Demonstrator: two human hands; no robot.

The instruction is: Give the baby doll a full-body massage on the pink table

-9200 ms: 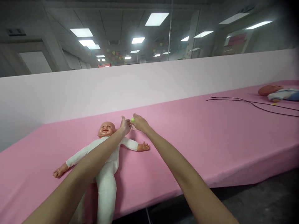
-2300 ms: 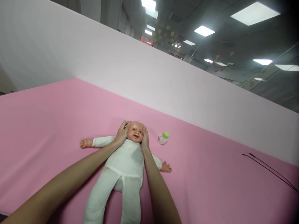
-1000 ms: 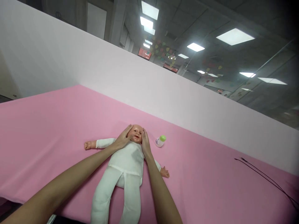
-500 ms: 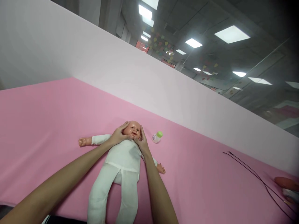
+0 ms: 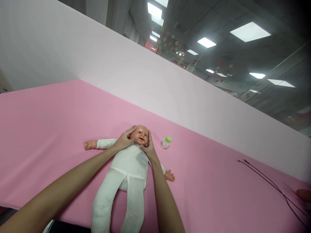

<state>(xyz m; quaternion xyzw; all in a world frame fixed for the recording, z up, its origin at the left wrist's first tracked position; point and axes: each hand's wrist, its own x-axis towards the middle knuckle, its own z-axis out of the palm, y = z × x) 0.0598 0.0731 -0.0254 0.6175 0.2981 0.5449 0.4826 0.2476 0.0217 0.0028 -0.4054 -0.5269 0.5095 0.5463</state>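
A baby doll (image 5: 131, 159) in a white cloth suit lies on its back on the pink-covered table (image 5: 206, 191), arms spread to both sides. My left hand (image 5: 124, 139) cups the left side of its head, fingers up along the temple and thumb by the cheek. On the opposite side my right hand (image 5: 150, 150) holds the head, its thumb close to the chin. The doll's face shows between both hands; the ears are covered. Just right of the head stands a small bottle (image 5: 165, 142) with a green cap, touched by neither hand.
A white partition (image 5: 155, 84) rises along the table's back edge. Thin black cables (image 5: 269, 181) lie on the right side. A reddish-brown object (image 5: 303, 194) is partly cut off at the right edge. Ceiling lights show beyond the partition.
The view has shifted slightly, so things appear a little further right. Both hands stay at the doll's head, with the thumbs shifted slightly at its cheek and chin.
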